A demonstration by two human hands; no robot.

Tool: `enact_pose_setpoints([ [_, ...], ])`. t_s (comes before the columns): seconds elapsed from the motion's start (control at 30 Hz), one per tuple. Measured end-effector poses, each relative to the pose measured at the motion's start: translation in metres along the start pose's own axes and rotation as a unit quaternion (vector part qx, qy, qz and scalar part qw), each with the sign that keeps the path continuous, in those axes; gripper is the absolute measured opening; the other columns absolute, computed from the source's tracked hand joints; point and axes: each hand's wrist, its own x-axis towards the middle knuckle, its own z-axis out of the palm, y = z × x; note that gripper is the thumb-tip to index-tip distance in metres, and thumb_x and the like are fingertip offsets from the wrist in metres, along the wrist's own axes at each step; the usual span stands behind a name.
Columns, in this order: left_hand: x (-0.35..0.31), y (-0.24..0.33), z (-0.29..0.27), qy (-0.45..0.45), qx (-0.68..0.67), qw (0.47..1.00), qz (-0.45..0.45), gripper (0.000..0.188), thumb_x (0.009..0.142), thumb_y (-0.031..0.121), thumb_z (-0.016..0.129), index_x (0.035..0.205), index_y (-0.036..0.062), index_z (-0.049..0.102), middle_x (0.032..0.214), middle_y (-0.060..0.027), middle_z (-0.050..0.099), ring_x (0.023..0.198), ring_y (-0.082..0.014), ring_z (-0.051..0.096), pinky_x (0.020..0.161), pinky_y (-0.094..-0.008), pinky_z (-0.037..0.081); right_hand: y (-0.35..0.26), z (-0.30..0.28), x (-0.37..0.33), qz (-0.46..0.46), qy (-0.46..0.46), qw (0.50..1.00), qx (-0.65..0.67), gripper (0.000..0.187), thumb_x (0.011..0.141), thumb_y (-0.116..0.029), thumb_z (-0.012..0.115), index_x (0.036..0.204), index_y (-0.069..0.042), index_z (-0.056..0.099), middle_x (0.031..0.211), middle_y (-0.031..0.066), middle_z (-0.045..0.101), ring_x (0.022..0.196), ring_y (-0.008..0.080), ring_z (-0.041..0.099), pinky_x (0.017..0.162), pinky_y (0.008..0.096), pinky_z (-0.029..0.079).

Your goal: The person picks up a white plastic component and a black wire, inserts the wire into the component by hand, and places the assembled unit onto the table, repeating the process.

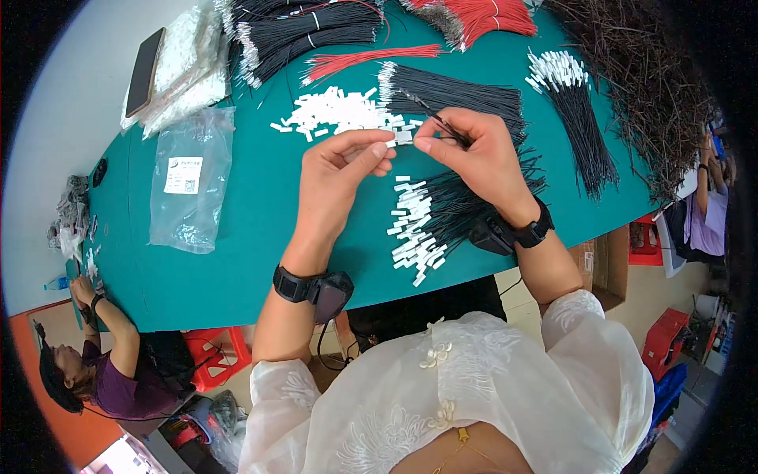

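Note:
My left hand (341, 167) pinches a small white connector housing (404, 137) between thumb and index finger. Close beside it, my right hand (488, 158) is closed on a few thin black wires (429, 109), its thumb and fingertip near the housing. Whether a wire end sits inside the housing is too small to tell. Just beyond my fingers lies a loose pile of white housings (332, 111). Below my right hand, a spread of black wires with white housings on their ends (414, 233) rests on the green table. A bundle of black wires (458, 91) lies behind my hands.
Across the green table (268, 197) lie a clear plastic bag (192, 213), a phone (146, 69) on bags of white parts, a thin red wire bundle (371, 61), black bundles (339, 28), red bundles (497, 17), a white-tipped bundle (576, 118) and a dark tangle (639, 79). Another person sits at left.

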Motion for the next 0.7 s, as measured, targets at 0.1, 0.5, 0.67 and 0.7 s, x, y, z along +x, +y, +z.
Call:
enact_pose_setpoints([
  [0.1,-0.0003,0.0011,0.0007,0.008,-0.009,1.000,-0.005,0.020,0.090,0.007,0.063,0.107,-0.0023,0.068,0.089,-0.0101,0.070,0.078,-0.0124,0.065,0.072,-0.0237,0.052,-0.0010,0.0006,0.0000,0.000,0.007,1.000,0.000,0.009,0.084,-0.004,0.069,0.085,0.003,0.064,0.073,-0.0058,0.053,0.065,0.0004,0.037,0.055,0.0190,0.030],
  [0.5,-0.0006,0.0017,-0.0017,0.000,-0.025,1.000,-0.014,0.020,0.091,0.007,0.061,0.108,-0.0017,0.068,0.089,-0.0092,0.069,0.075,-0.0116,0.064,0.070,-0.0231,0.051,-0.0004,-0.0024,0.0000,0.015,0.004,1.000,-0.015,0.010,0.084,-0.006,0.069,0.084,0.002,0.064,0.073,-0.0060,0.054,0.065,0.0001,0.040,0.056,0.0186,0.031],
  [0.67,-0.0008,0.0027,-0.0013,-0.001,-0.025,1.000,-0.015,0.021,0.092,0.007,0.061,0.109,-0.0015,0.068,0.087,-0.0086,0.069,0.074,-0.0111,0.063,0.069,-0.0227,0.051,0.0000,-0.0018,0.0000,0.022,0.006,1.000,-0.013,0.010,0.084,-0.006,0.069,0.083,0.002,0.063,0.073,-0.0058,0.054,0.065,0.0003,0.040,0.056,0.0188,0.032],
  [0.7,-0.0008,0.0030,-0.0012,-0.001,-0.024,1.000,-0.016,0.020,0.092,0.007,0.061,0.109,-0.0015,0.068,0.087,-0.0088,0.069,0.074,-0.0111,0.063,0.069,-0.0227,0.051,0.0002,-0.0016,0.0001,0.021,0.006,1.000,-0.013,0.010,0.084,-0.006,0.069,0.083,0.002,0.063,0.073,-0.0058,0.054,0.065,0.0003,0.040,0.056,0.0188,0.032],
])
